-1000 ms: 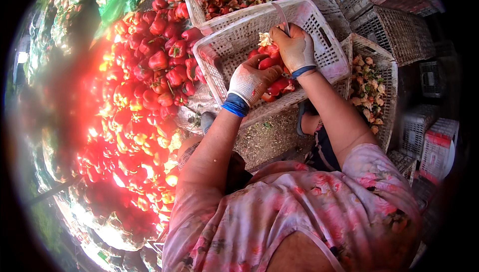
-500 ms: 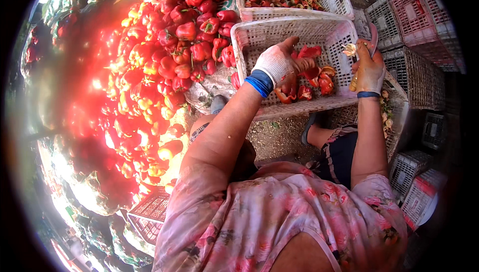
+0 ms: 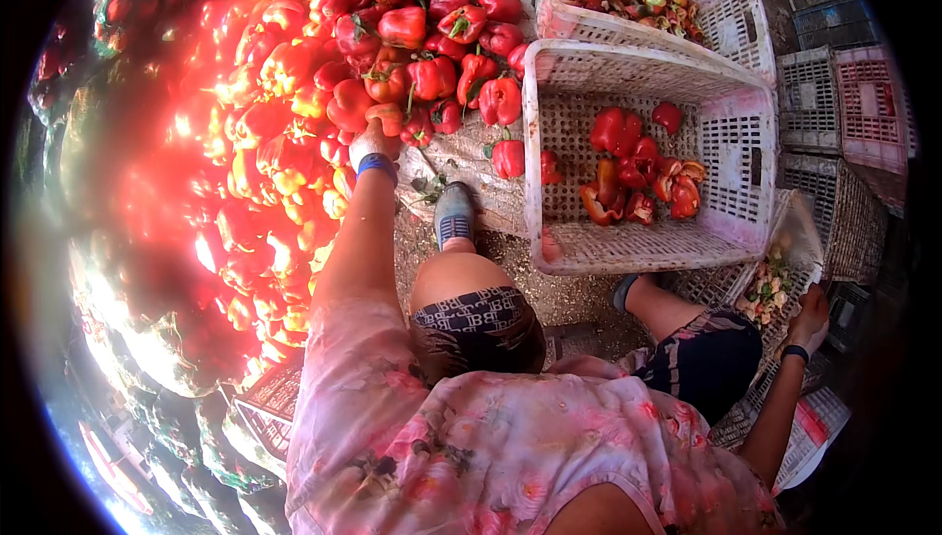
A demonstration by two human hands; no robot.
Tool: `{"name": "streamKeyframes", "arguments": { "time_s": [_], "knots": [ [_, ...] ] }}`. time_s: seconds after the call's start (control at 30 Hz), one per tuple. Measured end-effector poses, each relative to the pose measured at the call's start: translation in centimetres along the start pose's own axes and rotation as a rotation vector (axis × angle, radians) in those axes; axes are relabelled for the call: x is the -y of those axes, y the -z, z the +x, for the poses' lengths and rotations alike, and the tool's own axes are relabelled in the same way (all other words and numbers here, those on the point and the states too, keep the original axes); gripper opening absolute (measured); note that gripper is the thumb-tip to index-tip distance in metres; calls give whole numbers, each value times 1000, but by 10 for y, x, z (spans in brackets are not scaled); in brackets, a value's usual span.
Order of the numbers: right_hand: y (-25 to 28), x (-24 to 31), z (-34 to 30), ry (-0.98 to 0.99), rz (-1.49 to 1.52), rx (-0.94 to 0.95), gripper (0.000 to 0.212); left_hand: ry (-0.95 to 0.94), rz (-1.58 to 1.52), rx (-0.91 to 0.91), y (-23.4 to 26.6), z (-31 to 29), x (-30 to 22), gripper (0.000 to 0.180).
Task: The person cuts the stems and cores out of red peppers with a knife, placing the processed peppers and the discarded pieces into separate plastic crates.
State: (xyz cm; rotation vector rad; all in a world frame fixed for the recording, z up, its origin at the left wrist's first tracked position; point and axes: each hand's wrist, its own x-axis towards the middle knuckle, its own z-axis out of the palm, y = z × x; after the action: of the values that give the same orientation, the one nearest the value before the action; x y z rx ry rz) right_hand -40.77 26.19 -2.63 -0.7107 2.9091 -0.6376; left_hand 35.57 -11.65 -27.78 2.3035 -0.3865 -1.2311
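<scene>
My left hand (image 3: 377, 143), in a pale glove with a blue wristband, reaches into the near edge of a big heap of red bell peppers (image 3: 404, 26). Its fingers touch the peppers and blend with their colour, so their grip is unclear. Low on the right, my right hand (image 3: 810, 319), with a dark band at the wrist, is beside a crate of pale pepper cores (image 3: 768, 290). Its fingers are curled; what they hold is hidden. Between my arms, a white plastic crate (image 3: 628, 258) holds several cut red pepper pieces (image 3: 640, 160).
Behind that crate stands another white crate (image 3: 659, 23) with pepper scraps. Stacked crates (image 3: 814, 103) line the right side. A brown crate (image 3: 270, 402) sits by my left side, and filled net bags (image 3: 147, 348) lie at far left. My shoe (image 3: 453, 213) rests near the heap.
My left hand has left the cut peppers in the crate and moved left to the heap. My right hand, which held a pepper core over the crate's right rim, has dropped towards the core crate.
</scene>
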Motion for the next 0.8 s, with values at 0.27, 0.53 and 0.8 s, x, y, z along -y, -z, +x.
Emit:
{"name": "streamKeyframes", "arguments": {
  "time_s": [0.27, 0.53, 0.8],
  "knots": [
    [-85, 219, -82, 79, 226, 263, 40, -241, 787, 56, -44, 90, -12, 57],
    [-132, 296, -140, -85, 502, 663, 41, 180, -810, 413, -29, 40, -4, 17],
    [-133, 342, -196, 88, 645, 990, 46, -491, -677, 1163, -7, -191, -80, 59]
  ]
}}
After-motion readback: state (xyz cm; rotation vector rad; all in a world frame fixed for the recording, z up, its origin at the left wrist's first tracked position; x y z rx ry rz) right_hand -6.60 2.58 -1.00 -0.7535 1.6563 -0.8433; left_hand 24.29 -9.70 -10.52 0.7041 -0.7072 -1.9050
